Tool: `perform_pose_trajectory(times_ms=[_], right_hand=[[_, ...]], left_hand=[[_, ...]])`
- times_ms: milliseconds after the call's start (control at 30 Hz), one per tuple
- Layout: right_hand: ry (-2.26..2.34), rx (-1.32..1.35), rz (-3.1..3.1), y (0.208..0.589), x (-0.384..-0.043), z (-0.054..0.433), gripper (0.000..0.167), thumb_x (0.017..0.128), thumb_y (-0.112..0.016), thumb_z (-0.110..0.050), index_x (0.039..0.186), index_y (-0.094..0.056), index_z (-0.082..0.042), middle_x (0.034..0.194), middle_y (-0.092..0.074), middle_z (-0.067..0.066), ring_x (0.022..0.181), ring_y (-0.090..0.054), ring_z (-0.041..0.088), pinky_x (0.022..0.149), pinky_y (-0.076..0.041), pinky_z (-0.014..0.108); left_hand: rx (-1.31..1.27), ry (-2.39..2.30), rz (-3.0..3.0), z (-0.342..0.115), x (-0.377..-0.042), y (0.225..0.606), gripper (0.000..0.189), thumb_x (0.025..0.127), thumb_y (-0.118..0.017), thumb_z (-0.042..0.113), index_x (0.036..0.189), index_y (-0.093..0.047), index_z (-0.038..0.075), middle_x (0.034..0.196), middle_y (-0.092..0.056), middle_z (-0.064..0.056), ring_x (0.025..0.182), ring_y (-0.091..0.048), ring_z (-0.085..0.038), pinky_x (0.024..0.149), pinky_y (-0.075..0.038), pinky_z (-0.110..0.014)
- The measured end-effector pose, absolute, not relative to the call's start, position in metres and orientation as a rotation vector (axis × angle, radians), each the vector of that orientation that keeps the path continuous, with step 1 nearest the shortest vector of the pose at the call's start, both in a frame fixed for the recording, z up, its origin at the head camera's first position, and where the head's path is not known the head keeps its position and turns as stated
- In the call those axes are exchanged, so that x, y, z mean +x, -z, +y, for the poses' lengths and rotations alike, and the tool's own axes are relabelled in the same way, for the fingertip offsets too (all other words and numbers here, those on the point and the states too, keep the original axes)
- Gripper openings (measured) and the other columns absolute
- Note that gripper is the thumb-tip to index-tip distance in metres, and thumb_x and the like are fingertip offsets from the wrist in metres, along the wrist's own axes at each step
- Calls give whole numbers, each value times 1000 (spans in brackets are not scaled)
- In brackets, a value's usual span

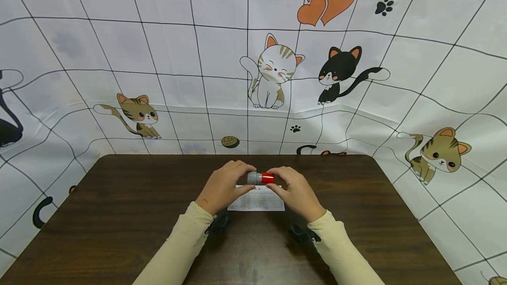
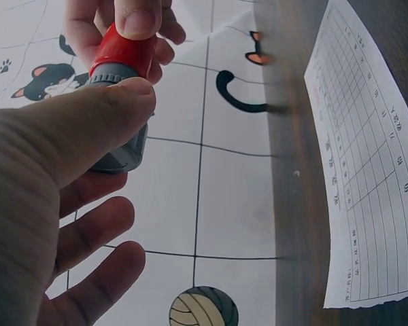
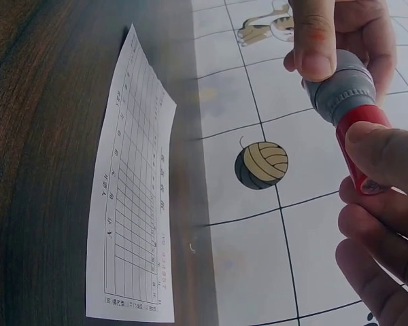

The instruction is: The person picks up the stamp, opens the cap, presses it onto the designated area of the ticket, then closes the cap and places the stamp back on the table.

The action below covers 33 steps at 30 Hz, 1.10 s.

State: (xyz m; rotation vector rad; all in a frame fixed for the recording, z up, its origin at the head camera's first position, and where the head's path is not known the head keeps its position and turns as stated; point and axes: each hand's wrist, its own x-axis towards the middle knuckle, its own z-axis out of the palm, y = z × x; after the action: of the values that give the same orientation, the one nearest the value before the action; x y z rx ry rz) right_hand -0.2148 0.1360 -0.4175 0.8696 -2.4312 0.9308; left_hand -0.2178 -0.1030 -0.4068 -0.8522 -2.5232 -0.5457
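Observation:
A small cylindrical stamp (image 1: 260, 178), red at one end with a grey cap at the other, lies level between both hands above the table. My left hand (image 1: 223, 187) pinches its grey end between thumb and fingers. From the other side, my right hand (image 1: 296, 191) pinches the red end. In the left wrist view, the left thumb lies across the grey part (image 2: 126, 157), with the other fingers spread below. The right wrist view shows the ribbed grey collar (image 3: 350, 98) between the two hands. Beneath is a printed paper form (image 1: 257, 203) with a ruled grid.
The dark wooden table (image 1: 119, 214) extends to both sides of the arms. Behind it hangs a white sheet (image 1: 222, 56) with cat drawings and grid lines. A dark wrist device (image 1: 303, 233) sits under the right wrist.

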Motion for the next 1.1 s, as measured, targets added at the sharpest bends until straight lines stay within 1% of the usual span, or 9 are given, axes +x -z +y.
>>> perform_pose_trajectory(times_ms=[100, 300, 500, 667, 833, 967, 1100], right_hand=[[-918, 866, -2435, 418, -216, 136, 34, 85, -86, -11, 116, -73, -11, 96, -69, -1, 79, -56, 14, 66, -52, 27], [-928, 868, -2420, 418, -217, 137, 33, 84, -87, -10, 114, -73, -10, 97, -72, 2, 80, -57, 13, 67, -56, 33], [-916, 871, -2441, 417, -217, 137, 31, 87, -85, -12, 115, -73, -12, 99, -71, -1, 81, -58, 14, 68, -55, 32], [-923, 865, -2444, 418, -217, 137, 30, 88, -84, -12, 115, -73, -12, 98, -70, -2, 81, -59, 18, 68, -55, 35], [-939, 853, -2440, 417, -216, 137, 32, 86, -84, -7, 115, -72, -11, 99, -70, -1, 83, -60, 21, 69, -55, 32], [-940, 844, -2439, 417, -216, 137, 32, 86, -85, -8, 115, -73, -12, 99, -70, -2, 82, -58, 16, 68, -53, 27], [-933, 851, -2435, 417, -216, 138, 31, 88, -84, -10, 116, -72, -12, 99, -70, -3, 83, -56, 13, 68, -52, 26]], left_hand=[[-844, 543, -2529, -103, -218, 407, 45, 84, -88, 29, 123, -71, 15, 117, -71, 1, 104, -64, -16, 89, -59, -34], [-826, 554, -2519, -104, -218, 407, 45, 83, -89, 30, 121, -71, 15, 116, -71, 1, 105, -65, -17, 90, -59, -35], [-835, 552, -2525, -103, -218, 407, 44, 84, -89, 30, 122, -71, 15, 117, -71, 1, 106, -65, -18, 90, -59, -35], [-810, 552, -2529, -104, -218, 407, 44, 85, -88, 33, 121, -72, 15, 117, -71, 1, 106, -64, -18, 89, -60, -35], [-814, 570, -2538, -103, -217, 407, 44, 86, -87, 31, 123, -71, 15, 118, -71, 0, 106, -65, -18, 91, -60, -36], [-792, 562, -2535, -103, -217, 407, 45, 85, -87, 33, 123, -72, 14, 117, -71, 0, 107, -65, -19, 91, -59, -37], [-789, 561, -2532, -103, -217, 407, 45, 85, -87, 34, 122, -72, 15, 117, -72, 0, 107, -65, -18, 91, -59, -37]])
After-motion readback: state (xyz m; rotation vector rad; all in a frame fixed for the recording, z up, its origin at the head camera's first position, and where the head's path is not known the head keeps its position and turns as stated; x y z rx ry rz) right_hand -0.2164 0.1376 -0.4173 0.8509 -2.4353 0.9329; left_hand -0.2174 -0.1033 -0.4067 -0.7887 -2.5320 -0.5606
